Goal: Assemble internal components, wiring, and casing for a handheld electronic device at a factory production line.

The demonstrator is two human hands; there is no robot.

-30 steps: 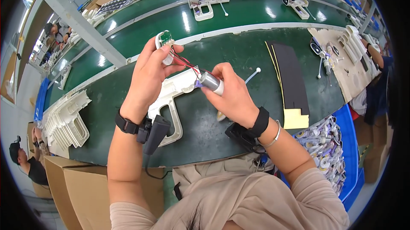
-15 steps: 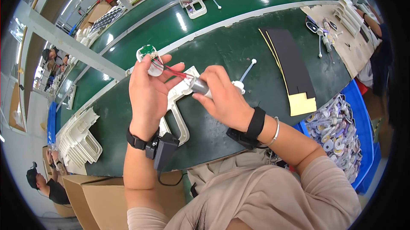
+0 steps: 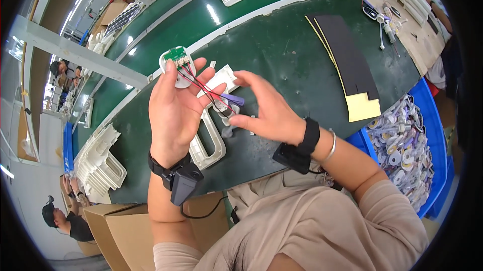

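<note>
My left hand (image 3: pixel 173 102) is closed, palm up, round a white plastic cap with a green circuit board (image 3: pixel 177 56) in it. Red and black wires run from the board past my left fingertips to a small motor assembly (image 3: pixel 225 108) in a clear-looking casing. A purple strip or cylinder (image 3: pixel 234 99) lies against it. My right hand (image 3: pixel 271 110) is open, its thumb and fingers spread wide, with the thumb tip beside the motor assembly; whether they touch is unclear. Beneath both hands rests a white handle-shaped housing (image 3: pixel 217 148), partly hidden.
Stacked white housings (image 3: pixel 103 163) stand at the left. A black foam sheet with yellow backing (image 3: pixel 347 55) lies right of centre. A blue bin (image 3: pixel 430 170) of small parts stands at right; cardboard boxes (image 3: pixel 131 236) are below left. Beyond the bench runs a green conveyor (image 3: pixel 193 17).
My right hand has opened from round the grey cylinder. The motor end and purple piece now show near its thumb. White housings on the conveyor have shifted, and the view has moved slightly.
</note>
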